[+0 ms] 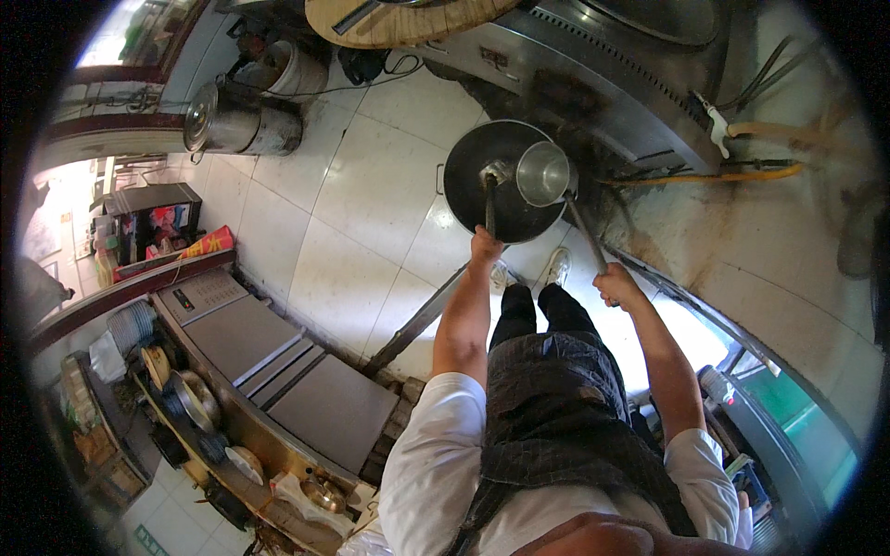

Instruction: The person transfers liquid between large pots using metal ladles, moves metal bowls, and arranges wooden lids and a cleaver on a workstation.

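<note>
A big round metal pot [468, 211], dark inside, stands on the tiled floor just beyond my feet. My left hand [487, 246] is closed round the dark handle of a long-handled tool [491, 196]. Its small shiny metal head is inside the pot, and I cannot make out its exact kind. In my closed right hand [619, 286] is the long handle of a large metal ladle [543, 174]. The ladle's round bowl is over the right part of the pot's mouth. What lies at the bottom of the pot is too dark to tell.
A steel stove counter [556, 83] runs along the far right, with a yellow hose [705, 176] below it. Lidded metal pots [232, 120] stand at the far left. On the left is a low steel cabinet [324, 398], beside a shelf with pans [195, 400].
</note>
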Motion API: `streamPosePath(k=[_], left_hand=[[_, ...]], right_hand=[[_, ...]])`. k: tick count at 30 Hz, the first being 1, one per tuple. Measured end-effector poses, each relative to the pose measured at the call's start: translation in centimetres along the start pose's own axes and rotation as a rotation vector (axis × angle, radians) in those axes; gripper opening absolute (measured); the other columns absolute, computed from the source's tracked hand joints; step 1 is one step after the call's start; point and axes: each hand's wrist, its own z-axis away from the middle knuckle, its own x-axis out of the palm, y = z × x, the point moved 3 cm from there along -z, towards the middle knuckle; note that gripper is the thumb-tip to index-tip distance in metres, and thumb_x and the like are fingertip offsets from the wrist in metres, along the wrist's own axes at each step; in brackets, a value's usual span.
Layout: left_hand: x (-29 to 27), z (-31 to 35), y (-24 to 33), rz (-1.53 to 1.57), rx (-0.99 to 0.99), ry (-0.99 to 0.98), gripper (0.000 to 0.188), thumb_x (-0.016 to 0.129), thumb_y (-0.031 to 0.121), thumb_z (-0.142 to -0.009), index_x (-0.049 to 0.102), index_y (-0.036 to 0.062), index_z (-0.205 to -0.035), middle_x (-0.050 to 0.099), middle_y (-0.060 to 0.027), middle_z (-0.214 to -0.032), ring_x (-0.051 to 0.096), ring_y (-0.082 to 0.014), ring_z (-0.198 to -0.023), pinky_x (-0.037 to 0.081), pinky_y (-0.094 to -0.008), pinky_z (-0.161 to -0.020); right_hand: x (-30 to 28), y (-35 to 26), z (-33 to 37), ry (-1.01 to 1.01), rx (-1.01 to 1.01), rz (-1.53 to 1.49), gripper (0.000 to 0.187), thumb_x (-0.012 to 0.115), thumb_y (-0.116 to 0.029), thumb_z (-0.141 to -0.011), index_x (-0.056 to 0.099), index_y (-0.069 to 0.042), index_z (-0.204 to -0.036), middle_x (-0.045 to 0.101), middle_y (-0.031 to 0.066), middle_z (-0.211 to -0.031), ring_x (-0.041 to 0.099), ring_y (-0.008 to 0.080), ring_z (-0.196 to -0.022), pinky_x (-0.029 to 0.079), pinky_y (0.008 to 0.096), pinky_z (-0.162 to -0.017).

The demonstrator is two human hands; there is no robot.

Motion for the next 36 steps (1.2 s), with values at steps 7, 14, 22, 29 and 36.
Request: streamPosePath(k=[7,14,22,29,36], left_hand=[[1.0,0.6,3.0,0.829,-0.249,-0.234,0.015,0.050,-0.001,-0.076,0.046,0.0004,-0.062,0.050,-0.0098,-0.055,0.049,-0.0205,-0.043,0.041,-0.0327,-0.038],[1.0,0.7,2.7,1.148,-0.414,-0.237,0.018,0.047,0.001,-0.083,0.045,0.0001,-0.065,0.044,-0.0089,-0.055,0.046,-0.0180,-0.044,0.038,-0.0284,-0.037],[0.4,1.1,0.2,1.473,-0.615,-0.316,0.012,0.040,0.000,-0.086,0.044,0.0001,-0.075,0.042,-0.0079,-0.063,0.043,-0.0156,-0.051,0.039,-0.0242,-0.041],[-0.4,1.9,0.3,1.397,-0.519,-0.364,0.012,0.043,0.002,-0.086,0.043,-0.0008,-0.074,0.043,-0.0066,-0.063,0.043,-0.0149,-0.049,0.038,-0.0250,-0.041],[-0.4,3.2,0.8,1.008,-0.352,-0.262,0.013,0.047,0.000,-0.079,0.047,-0.0032,-0.067,0.046,-0.0097,-0.054,0.045,-0.0188,-0.041,0.036,-0.0301,-0.037]], right_hand=[[1.1,-1.2,0.4,0.050,0.009,0.096,0.017,0.053,-0.008,-0.070,0.046,0.006,-0.076,0.050,0.0113,-0.053,0.050,0.0195,-0.039,0.041,0.0330,-0.034],[2.4,-3.1,1.4,0.184,-0.058,0.351,0.025,0.051,-0.008,-0.071,0.047,0.011,-0.087,0.058,0.0210,-0.064,0.061,0.0273,-0.049,0.050,0.0362,-0.044],[3.4,-2.5,-0.2,0.302,-0.200,0.505,0.026,0.052,-0.009,-0.073,0.047,0.010,-0.090,0.059,0.0252,-0.076,0.061,0.0314,-0.052,0.050,0.0384,-0.047],[4.6,-4.3,1.9,0.506,-0.239,0.821,0.030,0.054,-0.009,-0.071,0.046,0.004,-0.098,0.060,0.0259,-0.083,0.062,0.0361,-0.078,0.050,0.0443,-0.071],[4.6,-5.3,5.2,0.610,-0.222,0.876,0.029,0.053,-0.006,-0.072,0.045,0.000,-0.099,0.061,0.0199,-0.082,0.062,0.0354,-0.076,0.050,0.0445,-0.065]])
